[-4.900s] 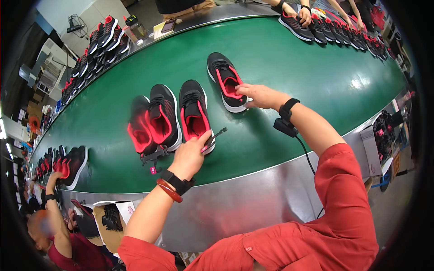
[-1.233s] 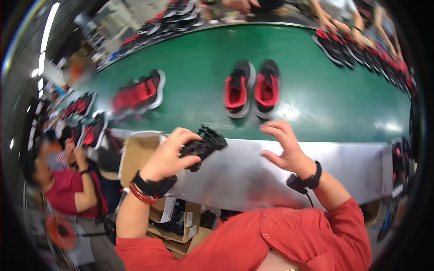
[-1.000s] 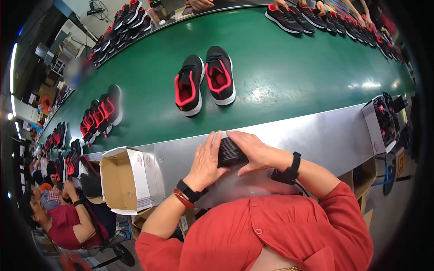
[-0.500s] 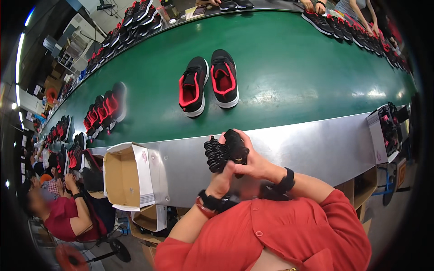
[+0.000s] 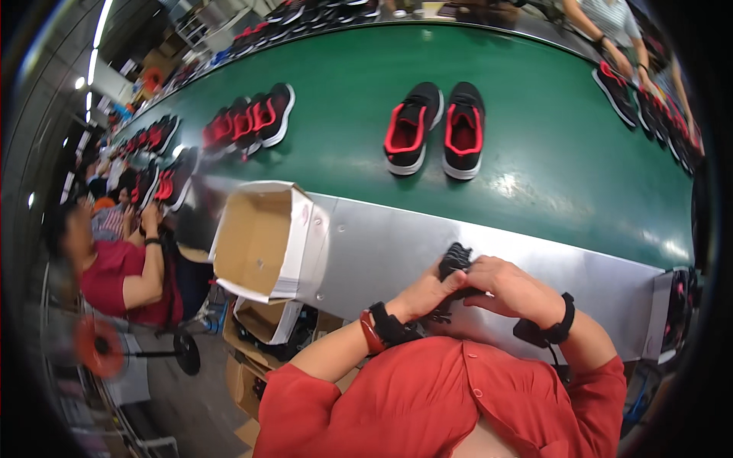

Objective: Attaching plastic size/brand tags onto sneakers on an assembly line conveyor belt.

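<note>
A bundle of black, wavy cord (image 5: 456, 258) that looks like shoelaces is held between my hands above the metal edge of the bench. My left hand (image 5: 424, 295) is closed around its lower part, thumb up. Over its right side, my right hand (image 5: 507, 287) bends its fingers toward the bundle; the fingertips are partly hidden. Dark strands hang below the hands. Beyond them on the green surface, a left shoe (image 5: 396, 159) and a right shoe (image 5: 463, 163), black with red lining and white soles, stand side by side.
An open cardboard box (image 5: 256, 240) stands left of my hands on the metal ledge (image 5: 366, 252). Several shoes (image 5: 275, 118) line the green belt (image 5: 343, 99) at left. A second box (image 5: 666, 305) holds dark items at right. Co-workers sit at left and stand at far right.
The view has swung, so bench and shoes sit further right. The bundle has turned between my hands, and my right hand now covers more of it.
</note>
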The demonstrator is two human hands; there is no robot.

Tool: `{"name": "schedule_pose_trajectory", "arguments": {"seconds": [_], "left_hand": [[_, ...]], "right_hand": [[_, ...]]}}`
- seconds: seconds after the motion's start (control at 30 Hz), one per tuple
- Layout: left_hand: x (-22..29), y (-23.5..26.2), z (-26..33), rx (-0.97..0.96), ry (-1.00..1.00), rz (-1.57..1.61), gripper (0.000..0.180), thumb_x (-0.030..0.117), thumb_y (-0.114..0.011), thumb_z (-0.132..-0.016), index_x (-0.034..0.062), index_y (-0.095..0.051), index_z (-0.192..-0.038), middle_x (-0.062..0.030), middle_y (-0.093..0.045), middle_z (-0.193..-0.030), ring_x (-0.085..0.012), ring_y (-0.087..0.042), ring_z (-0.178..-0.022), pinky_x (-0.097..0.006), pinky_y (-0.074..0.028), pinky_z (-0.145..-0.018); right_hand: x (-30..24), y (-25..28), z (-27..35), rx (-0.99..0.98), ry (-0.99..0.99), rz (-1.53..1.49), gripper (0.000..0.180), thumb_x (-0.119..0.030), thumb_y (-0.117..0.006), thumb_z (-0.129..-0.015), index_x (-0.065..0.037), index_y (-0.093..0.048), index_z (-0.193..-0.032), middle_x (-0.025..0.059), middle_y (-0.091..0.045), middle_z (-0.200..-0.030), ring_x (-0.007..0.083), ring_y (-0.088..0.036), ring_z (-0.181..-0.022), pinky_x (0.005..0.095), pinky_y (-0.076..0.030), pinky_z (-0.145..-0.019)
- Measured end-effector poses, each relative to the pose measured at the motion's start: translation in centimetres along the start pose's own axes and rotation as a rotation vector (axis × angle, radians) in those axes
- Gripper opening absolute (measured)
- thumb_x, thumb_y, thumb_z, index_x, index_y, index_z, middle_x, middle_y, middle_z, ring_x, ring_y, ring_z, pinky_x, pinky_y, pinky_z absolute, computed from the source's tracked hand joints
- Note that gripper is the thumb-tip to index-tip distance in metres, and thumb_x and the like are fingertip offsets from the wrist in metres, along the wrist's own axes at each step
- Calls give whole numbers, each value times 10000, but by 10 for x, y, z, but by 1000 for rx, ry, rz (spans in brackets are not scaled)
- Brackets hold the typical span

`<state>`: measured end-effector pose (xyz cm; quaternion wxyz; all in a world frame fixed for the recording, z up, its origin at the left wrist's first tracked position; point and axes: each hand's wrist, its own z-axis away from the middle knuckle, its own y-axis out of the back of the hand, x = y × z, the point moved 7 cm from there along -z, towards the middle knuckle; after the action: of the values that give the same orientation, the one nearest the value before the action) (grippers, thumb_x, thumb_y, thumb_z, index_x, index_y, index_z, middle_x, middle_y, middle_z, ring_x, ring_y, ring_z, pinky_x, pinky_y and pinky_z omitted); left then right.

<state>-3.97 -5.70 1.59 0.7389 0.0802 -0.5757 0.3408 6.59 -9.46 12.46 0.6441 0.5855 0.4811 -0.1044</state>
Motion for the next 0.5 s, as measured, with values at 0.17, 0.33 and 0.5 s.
{"name": "schedule_pose_trajectory", "arguments": {"seconds": [0.17,0.33,0.5], "left_hand": [[-7,-17,17,-82,91,-83,756,367,-760,-806,8,-376,-1349,-67,-511,-1218,-156,-503,-1073,-289,-429,-941],[5,-26,20,-260,167,-145,713,140,-812,-712,23,-433,-1305,-45,-567,-1130,-143,-522,-1042,-282,-453,-907],[12,-28,20,-293,190,-129,602,97,-784,-706,40,-496,-1231,-31,-571,-1077,-122,-534,-964,-273,-469,-852]], "right_hand": [[13,-17,11,-88,-196,-128,251,-144,-781,-715,-58,-708,-940,105,-654,-825,304,-601,-823,381,-494,-719],[16,-31,25,-138,-65,-193,177,-155,-725,-779,-36,-703,-907,133,-666,-867,316,-609,-852,394,-494,-760],[20,-30,33,54,-219,-231,142,-135,-736,-774,-78,-706,-900,92,-652,-883,270,-598,-827,370,-487,-723]]}}
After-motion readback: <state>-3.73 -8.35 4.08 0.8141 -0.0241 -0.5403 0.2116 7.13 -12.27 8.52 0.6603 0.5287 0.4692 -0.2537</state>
